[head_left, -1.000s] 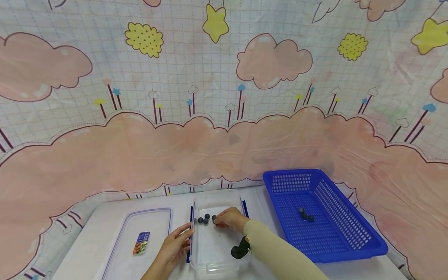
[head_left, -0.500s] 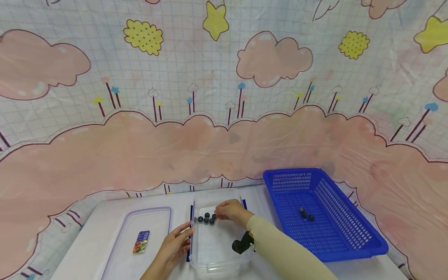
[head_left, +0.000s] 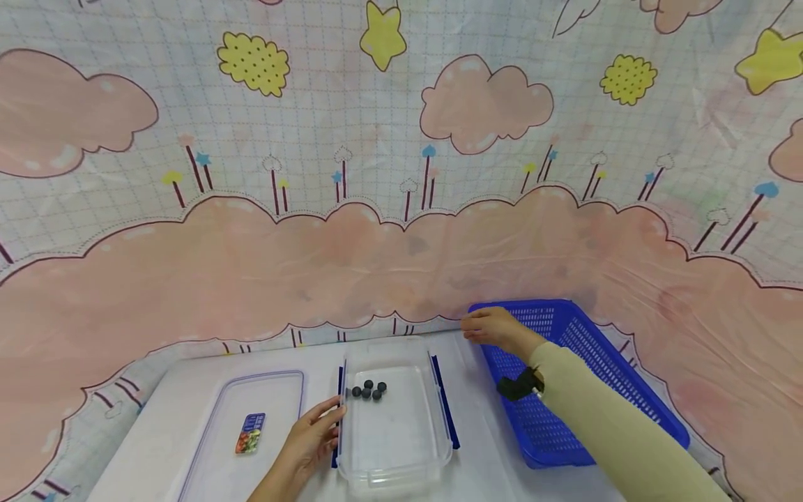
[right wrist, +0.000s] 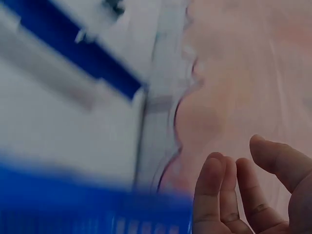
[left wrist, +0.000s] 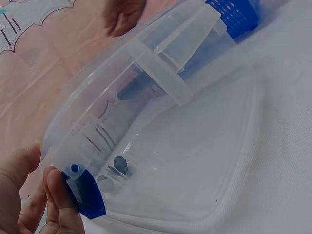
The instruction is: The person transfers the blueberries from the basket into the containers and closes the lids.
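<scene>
A clear plastic food container [head_left: 401,436] with blue side latches stands in the middle of the table, its lid off. Several small dark balls [head_left: 366,392] lie together inside it, near its left wall. My left hand [head_left: 311,436] holds that wall, with thumb at the rim and fingers against the blue latch [left wrist: 85,193] in the left wrist view. Over the left rim of the blue basket [head_left: 666,413] hovers my right hand [head_left: 498,329]. Its fingers [right wrist: 209,183] are loosely bent with nothing between them in the right wrist view. My sleeve covers much of the basket floor.
To the left lies a clear lid [head_left: 263,380] with a purple edge and a label [head_left: 251,434] on it. A printed cloth [head_left: 351,279] rises behind the white table [head_left: 157,432]. The right sleeve [head_left: 596,397] crosses above the basket.
My right hand has let go of a dark ball beside the others and moved right, out of the container to above the basket's rim. The left hand has kept its place on the container.
</scene>
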Demonstrator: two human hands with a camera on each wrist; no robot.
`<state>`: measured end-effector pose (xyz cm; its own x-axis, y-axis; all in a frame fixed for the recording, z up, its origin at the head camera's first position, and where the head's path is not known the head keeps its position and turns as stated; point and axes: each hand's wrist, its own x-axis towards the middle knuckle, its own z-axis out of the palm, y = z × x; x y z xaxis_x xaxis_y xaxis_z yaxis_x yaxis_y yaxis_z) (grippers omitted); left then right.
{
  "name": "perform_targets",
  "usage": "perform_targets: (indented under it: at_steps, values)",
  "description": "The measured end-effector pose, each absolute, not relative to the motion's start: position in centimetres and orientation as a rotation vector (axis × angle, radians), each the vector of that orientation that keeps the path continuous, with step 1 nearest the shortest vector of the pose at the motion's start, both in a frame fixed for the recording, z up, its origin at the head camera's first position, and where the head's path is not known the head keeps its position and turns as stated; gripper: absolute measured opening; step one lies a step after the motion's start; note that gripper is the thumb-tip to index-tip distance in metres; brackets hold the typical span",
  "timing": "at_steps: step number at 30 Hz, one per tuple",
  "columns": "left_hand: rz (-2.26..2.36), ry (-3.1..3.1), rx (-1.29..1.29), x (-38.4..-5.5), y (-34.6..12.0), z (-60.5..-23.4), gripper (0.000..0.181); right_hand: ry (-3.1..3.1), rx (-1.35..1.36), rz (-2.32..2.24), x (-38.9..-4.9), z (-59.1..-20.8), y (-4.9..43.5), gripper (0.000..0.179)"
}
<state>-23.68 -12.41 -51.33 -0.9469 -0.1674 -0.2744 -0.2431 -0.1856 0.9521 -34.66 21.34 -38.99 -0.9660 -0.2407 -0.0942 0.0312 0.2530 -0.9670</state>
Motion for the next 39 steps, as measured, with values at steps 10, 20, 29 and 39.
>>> perform_targets:
  at_steps: [10, 20, 29, 39]
  values:
    - [2.340, 1.947, -0.492, -23.8, -12.4, -51.2, 0.047, 2.404, 0.059, -1.721, -34.1, -42.1, 32.5, 0.043]
    - [2.339, 1.958, -0.494, -25.1, -12.4, -51.5, 0.048, 2.541, 0.209, -1.597, -35.6, -45.9, 34.9, 0.053]
    - [2.360, 1.951, -0.471, -25.4, -12.2, -51.5, 0.048, 2.742, 0.181, -1.390, -36.9, -48.9, 35.6, 0.035]
    - [2.358, 1.966, -0.496, -25.1, -12.0, -51.5, 0.049, 2.914, 0.103, -1.152, -36.9, -49.3, 34.8, 0.035]
